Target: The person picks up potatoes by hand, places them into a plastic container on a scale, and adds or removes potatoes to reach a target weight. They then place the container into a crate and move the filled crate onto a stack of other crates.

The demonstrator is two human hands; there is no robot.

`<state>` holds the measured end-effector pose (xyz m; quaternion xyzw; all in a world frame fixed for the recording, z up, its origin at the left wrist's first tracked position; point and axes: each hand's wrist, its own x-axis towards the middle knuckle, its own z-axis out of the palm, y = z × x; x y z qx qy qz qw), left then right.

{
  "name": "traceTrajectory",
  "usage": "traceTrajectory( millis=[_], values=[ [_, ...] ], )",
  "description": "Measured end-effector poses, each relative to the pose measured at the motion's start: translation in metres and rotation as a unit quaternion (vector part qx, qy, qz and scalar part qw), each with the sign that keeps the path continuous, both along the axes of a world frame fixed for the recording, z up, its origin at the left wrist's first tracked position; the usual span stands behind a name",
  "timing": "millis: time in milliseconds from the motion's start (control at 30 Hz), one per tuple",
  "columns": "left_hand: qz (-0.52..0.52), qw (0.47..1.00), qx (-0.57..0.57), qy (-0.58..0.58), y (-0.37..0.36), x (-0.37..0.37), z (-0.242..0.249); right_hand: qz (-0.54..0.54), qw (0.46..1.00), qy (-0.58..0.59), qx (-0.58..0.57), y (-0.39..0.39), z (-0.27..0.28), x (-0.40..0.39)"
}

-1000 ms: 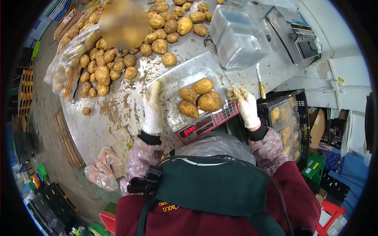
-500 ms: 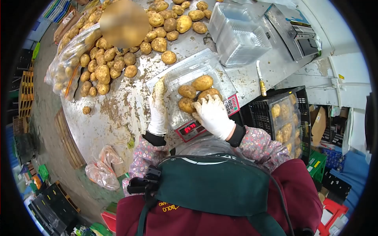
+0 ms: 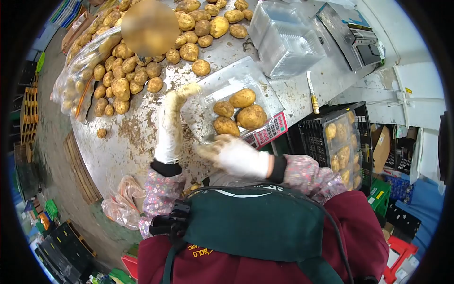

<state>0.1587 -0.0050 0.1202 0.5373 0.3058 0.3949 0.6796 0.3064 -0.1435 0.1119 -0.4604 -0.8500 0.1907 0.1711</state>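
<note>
Several potatoes (image 3: 252,117) sit in a clear plastic tray (image 3: 201,116), which rests on a scale (image 3: 268,134) with a red-edged keypad. My left hand (image 3: 171,120), in a soiled white glove, is beside the tray's left side, its fingers stretched toward the far left corner. Nothing shows in its grasp. My right hand (image 3: 236,156), gloved too, is over the near edge of the tray and scale, covering the display. Motion smears its fingers, which point left.
Loose potatoes (image 3: 121,89) spread across the far left of the worktable (image 3: 137,146), beside a plastic bag of potatoes (image 3: 71,90). Stacked clear trays (image 3: 288,47) stand at the back right, near a knife (image 3: 312,94). A black crate (image 3: 366,142) holds packed potatoes.
My right hand has come off the potatoes and moved left and toward me. My left hand has shifted left, its fingers now bent toward the tray. The potatoes stay in the tray.
</note>
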Motion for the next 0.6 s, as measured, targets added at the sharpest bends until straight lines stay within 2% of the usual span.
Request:
traceTrajectory(
  millis=[33,67,100,133,167,200,233,267,333,367,400,433,467,500,567,600],
  values=[
    [-0.024,0.998,0.046,0.024,0.002,-0.002,0.010,-0.031,0.994,0.060,-0.083,0.001,0.009,0.020],
    [-0.023,0.998,0.044,0.025,-0.002,-0.004,0.016,-0.098,0.993,0.041,-0.055,-0.004,0.022,0.036],
    [-0.060,0.996,-0.003,0.066,-0.011,-0.005,0.021,-0.147,0.985,0.089,0.004,-0.014,0.023,0.056],
    [-0.097,0.988,-0.048,0.107,-0.021,-0.005,0.025,-0.247,0.959,0.141,-0.022,-0.025,0.019,0.073],
    [-0.063,0.977,-0.093,0.182,-0.033,-0.003,0.024,-0.333,0.922,0.181,-0.080,-0.034,0.022,0.088],
    [0.025,0.962,0.153,0.224,-0.044,0.003,-0.003,-0.413,0.885,0.169,-0.131,-0.040,0.017,0.107],
    [0.050,0.926,0.247,0.280,-0.054,0.005,-0.012,-0.490,0.812,0.267,-0.170,-0.045,0.007,0.123],
    [0.075,0.878,0.338,0.331,-0.064,0.006,-0.016,-0.505,0.738,0.402,-0.199,-0.043,-0.005,0.135],
    [0.094,0.866,0.338,0.356,-0.083,0.007,-0.022,-0.481,0.651,0.466,-0.357,-0.039,-0.006,0.155],
    [0.111,0.878,0.262,0.383,-0.090,0.006,-0.028,-0.447,0.630,0.492,-0.402,-0.036,-0.009,0.155],
    [0.126,0.884,0.186,0.409,-0.098,0.006,-0.033,-0.410,0.639,0.517,-0.394,-0.036,-0.013,0.151],
    [0.066,0.948,-0.033,0.308,-0.099,-0.006,-0.043,-0.388,0.646,0.528,-0.392,-0.036,-0.026,0.150],
    [-0.016,0.949,-0.247,0.193,-0.097,-0.008,-0.048,-0.376,0.650,0.541,-0.379,-0.041,-0.037,0.153],
    [0.021,0.958,-0.249,0.141,-0.105,-0.005,-0.053,-0.352,0.640,0.570,-0.377,-0.043,-0.046,0.155],
    [0.055,0.958,-0.263,0.100,-0.113,-0.004,-0.063,-0.334,0.622,0.601,-0.376,-0.045,-0.045,0.153],
    [0.086,0.955,-0.272,0.080,-0.116,-0.002,-0.070,-0.308,0.624,0.610,-0.379,-0.045,-0.061,0.152]
  ],
)
